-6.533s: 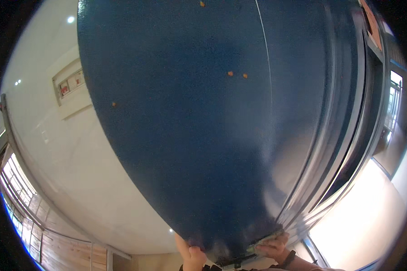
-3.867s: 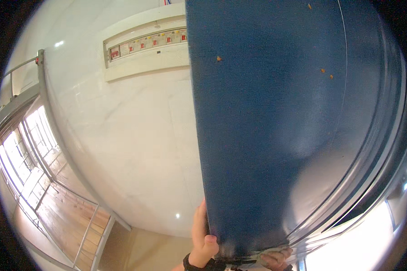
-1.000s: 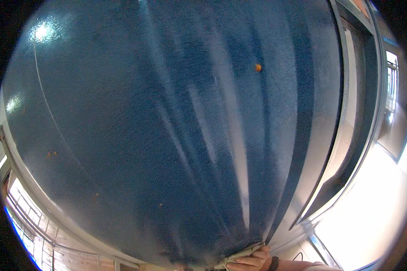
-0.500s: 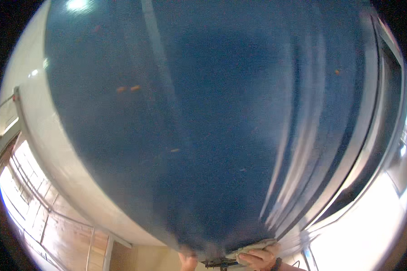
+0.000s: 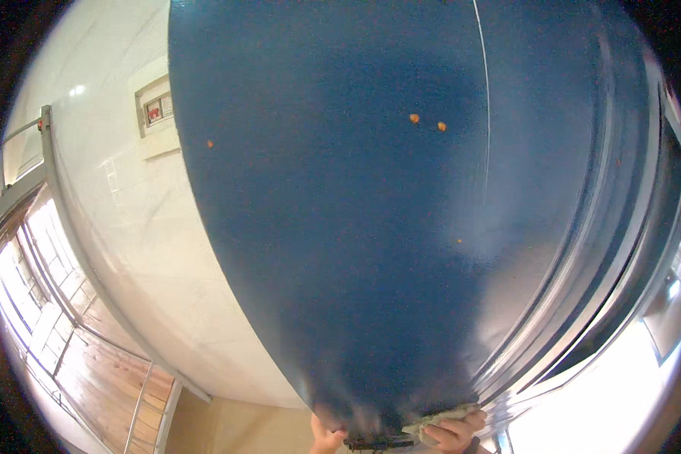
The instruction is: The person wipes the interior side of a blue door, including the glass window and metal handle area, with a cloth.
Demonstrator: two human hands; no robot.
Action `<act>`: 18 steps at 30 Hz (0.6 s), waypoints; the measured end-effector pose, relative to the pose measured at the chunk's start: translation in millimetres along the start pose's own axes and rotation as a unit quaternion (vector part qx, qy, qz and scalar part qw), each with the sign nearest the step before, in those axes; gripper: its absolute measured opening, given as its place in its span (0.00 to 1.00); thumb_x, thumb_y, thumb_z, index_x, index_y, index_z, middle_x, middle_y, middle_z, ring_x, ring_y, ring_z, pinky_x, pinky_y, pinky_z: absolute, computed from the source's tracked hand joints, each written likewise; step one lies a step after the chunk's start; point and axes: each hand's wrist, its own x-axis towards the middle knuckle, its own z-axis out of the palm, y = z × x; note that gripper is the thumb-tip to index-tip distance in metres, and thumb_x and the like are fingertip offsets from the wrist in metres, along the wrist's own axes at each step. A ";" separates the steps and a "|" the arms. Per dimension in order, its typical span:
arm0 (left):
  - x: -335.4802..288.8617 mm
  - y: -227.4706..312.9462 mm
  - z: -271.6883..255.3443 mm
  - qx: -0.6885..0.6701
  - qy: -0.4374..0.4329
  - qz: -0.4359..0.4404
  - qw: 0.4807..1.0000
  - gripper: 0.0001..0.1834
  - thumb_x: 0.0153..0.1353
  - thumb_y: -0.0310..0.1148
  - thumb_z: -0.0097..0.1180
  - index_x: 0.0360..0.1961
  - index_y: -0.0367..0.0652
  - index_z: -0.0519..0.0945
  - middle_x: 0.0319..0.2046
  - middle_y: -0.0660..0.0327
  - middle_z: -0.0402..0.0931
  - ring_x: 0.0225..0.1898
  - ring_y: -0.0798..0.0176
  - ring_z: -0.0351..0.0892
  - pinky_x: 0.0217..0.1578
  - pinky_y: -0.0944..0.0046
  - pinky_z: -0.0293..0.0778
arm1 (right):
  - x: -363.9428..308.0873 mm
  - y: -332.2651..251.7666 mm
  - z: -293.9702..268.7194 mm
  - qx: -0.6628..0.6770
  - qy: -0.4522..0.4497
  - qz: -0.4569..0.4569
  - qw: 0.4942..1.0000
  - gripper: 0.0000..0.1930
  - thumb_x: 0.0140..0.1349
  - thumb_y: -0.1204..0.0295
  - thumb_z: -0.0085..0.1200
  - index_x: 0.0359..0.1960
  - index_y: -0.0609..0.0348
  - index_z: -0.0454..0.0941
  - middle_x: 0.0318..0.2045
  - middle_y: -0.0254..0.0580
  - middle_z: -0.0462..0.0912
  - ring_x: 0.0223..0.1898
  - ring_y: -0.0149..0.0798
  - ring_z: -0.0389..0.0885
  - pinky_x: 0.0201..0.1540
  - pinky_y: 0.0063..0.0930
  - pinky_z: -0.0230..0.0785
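Observation:
A large glossy dark blue panel (image 5: 340, 227) fills most of the view, with a few small orange spots on it. At the bottom edge, my right hand (image 5: 458, 433) grips a greyish-green folded cloth (image 5: 430, 422) against the panel's near end. To its left, my left hand (image 5: 325, 436) is up at the panel's near left edge. Its fingers show only in part, and I cannot make out anything held in it. A dark, slatted-looking piece (image 5: 378, 443) shows between the hands. Faint reflections of the hands appear on the blue surface.
A white wall (image 5: 159, 250) borders the panel on the left, with a framed switch-like plate (image 5: 156, 111) on it. Ridged trim (image 5: 583, 257) curves along the right, beside a bright opening. A metal rail frame (image 5: 91, 250) and wood-toned flooring (image 5: 98, 378) lie at lower left.
My view has shifted, so the panel's left edge and the orange spots now sit farther right. The wall plate has come into sight. My right hand still holds the cloth.

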 end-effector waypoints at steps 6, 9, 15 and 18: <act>-4.7 -42.3 -13.9 -0.001 0.053 0.081 0.995 0.44 0.48 0.56 0.62 0.58 0.39 0.59 0.54 0.59 0.64 0.53 0.58 0.66 0.49 0.54 0.68 | -5.4 -0.9 15.0 -0.016 0.048 0.065 0.997 0.13 0.47 0.63 0.65 0.35 0.41 0.78 0.36 0.29 0.70 0.39 0.36 0.67 0.44 0.37 0.57; 14.5 -32.9 -5.3 -0.014 -0.005 0.072 0.997 0.38 0.55 0.50 0.57 0.59 0.39 0.58 0.55 0.58 0.63 0.54 0.57 0.65 0.49 0.55 0.68 | 5.2 1.6 15.9 -0.045 0.013 0.082 0.996 0.15 0.47 0.62 0.66 0.37 0.43 0.77 0.36 0.32 0.69 0.37 0.38 0.67 0.44 0.38 0.57; 41.9 -66.5 -22.1 -0.050 0.056 -0.074 0.994 0.30 0.63 0.50 0.43 0.57 0.38 0.64 0.50 0.58 0.69 0.48 0.60 0.70 0.48 0.56 0.68 | 70.1 15.8 11.1 -0.069 0.046 0.104 0.991 0.17 0.41 0.67 0.64 0.37 0.38 0.79 0.35 0.24 0.71 0.34 0.33 0.68 0.38 0.32 0.54; 51.0 -32.8 3.5 -0.107 0.097 -0.115 0.983 0.30 0.65 0.47 0.41 0.59 0.33 0.60 0.55 0.56 0.65 0.55 0.58 0.65 0.55 0.57 0.62 | 91.3 12.4 10.7 -0.081 0.060 0.087 0.991 0.17 0.40 0.70 0.63 0.36 0.43 0.78 0.34 0.30 0.72 0.34 0.37 0.69 0.37 0.33 0.56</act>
